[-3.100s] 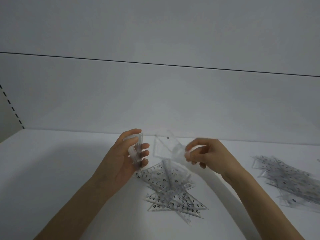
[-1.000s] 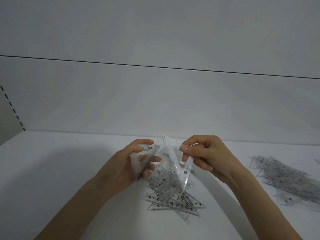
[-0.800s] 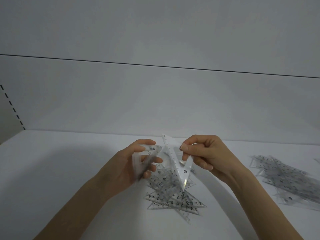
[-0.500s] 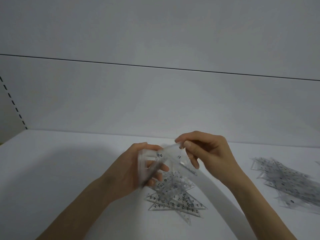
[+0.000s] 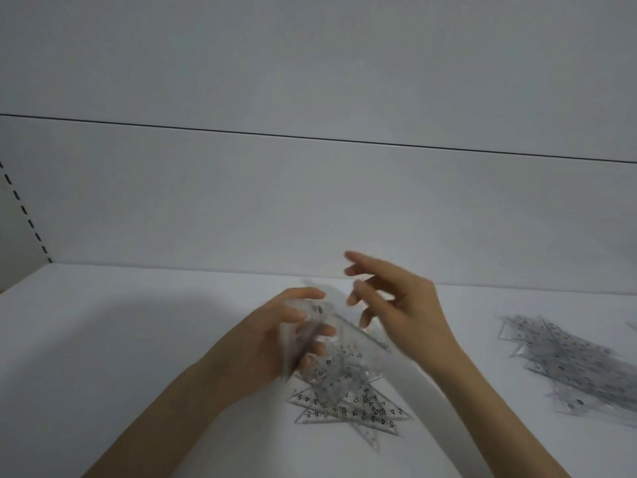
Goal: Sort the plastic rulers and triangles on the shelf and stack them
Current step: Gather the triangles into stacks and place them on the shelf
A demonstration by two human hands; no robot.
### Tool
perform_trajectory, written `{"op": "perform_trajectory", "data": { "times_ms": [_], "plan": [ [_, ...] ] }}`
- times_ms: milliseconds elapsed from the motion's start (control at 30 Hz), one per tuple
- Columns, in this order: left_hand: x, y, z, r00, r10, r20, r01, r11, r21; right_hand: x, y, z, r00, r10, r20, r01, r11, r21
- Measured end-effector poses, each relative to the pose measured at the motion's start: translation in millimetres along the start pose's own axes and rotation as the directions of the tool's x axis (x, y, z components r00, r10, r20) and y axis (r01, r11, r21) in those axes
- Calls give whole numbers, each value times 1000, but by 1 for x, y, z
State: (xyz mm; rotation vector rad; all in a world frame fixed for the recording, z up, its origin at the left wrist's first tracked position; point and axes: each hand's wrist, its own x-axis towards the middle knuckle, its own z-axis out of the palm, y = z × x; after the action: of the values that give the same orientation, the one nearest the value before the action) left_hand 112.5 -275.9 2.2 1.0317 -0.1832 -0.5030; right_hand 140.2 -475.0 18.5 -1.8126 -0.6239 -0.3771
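Observation:
My left hand [image 5: 275, 336] grips a small bundle of clear plastic triangles [image 5: 322, 331], held on edge above the shelf, with one triangle fanned out to the right. My right hand [image 5: 396, 301] hovers just right of the bundle, fingers spread, holding nothing. Below both hands a loose pile of clear triangles with black numerals [image 5: 348, 401] lies on the white shelf [image 5: 120, 339].
A second heap of clear rulers and triangles [image 5: 565, 363] lies at the right of the shelf. The white back panel [image 5: 310, 208] rises behind, with a slotted upright at the far left [image 5: 27, 215].
My right hand brought a clear triangle over to the bundle in my left hand, let go of it and lifted away with its fingers spread. My left hand now holds that triangle too.

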Motion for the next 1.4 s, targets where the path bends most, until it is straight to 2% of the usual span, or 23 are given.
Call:
{"op": "perform_trajectory", "data": {
  "times_ms": [33,67,100,167,233,400,467,533,633,667,733,767,833,900,967,1133,1267,1333,1400],
  "plan": [
    [1,1,-2,997,25,-78,-25,1000,5,3,5,-10,995,88,-43,-91,993,-72],
    [1,3,-2,988,47,-146,-48,999,-5,5,12,-20,987,156,-36,-160,960,-230],
    [1,4,-3,978,67,-198,-73,997,-24,6,20,-27,972,232,26,-202,892,-404],
    [3,7,-4,959,101,-265,-116,992,-44,6,30,-30,889,415,194,-201,735,-648],
    [2,8,-5,948,126,-294,-145,988,-45,6,36,-26,814,512,276,-164,657,-736],
    [0,7,-5,944,136,-302,-155,987,-41,8,42,-24,859,445,251,-100,628,-772],
    [0,7,-4,944,126,-304,-146,988,-42,8,43,-22,873,407,269,-12,569,-822],
    [0,8,-2,943,120,-310,-140,989,-42,9,38,-16,890,367,272,78,464,-883],
    [0,9,-1,942,109,-319,-133,990,-54,11,36,-12,941,261,217,112,366,-924],
    [0,9,0,943,102,-318,-127,990,-59,12,39,-13,965,195,173,87,387,-918],
    [-1,11,3,946,81,-314,-108,992,-69,10,44,-14,999,8,36,26,531,-847],
    [-2,11,5,948,71,-311,-99,992,-74,8,44,-14,993,-109,-38,38,620,-783],
    [-3,12,8,950,54,-308,-82,994,-78,4,37,-10,937,-322,-133,168,752,-637],
    [-3,12,10,958,33,-285,-63,993,-96,0,27,-2,867,-482,-127,345,765,-543],
    [-5,11,12,970,10,-242,-42,991,-127,-2,24,8,812,-581,-52,485,722,-494],
    [-8,10,11,990,24,-136,-42,990,-134,-2,31,19,737,-656,165,638,593,-491],
    [-5,7,6,993,24,-116,-38,991,-128,1,29,15,719,-626,300,683,558,-472],
    [-4,5,6,990,35,-136,-50,993,-105,0,28,14,754,-571,323,655,621,-430],
    [-2,6,5,982,70,-178,-87,992,-92,1,30,11,862,-444,244,507,766,-396]
  ]
}}
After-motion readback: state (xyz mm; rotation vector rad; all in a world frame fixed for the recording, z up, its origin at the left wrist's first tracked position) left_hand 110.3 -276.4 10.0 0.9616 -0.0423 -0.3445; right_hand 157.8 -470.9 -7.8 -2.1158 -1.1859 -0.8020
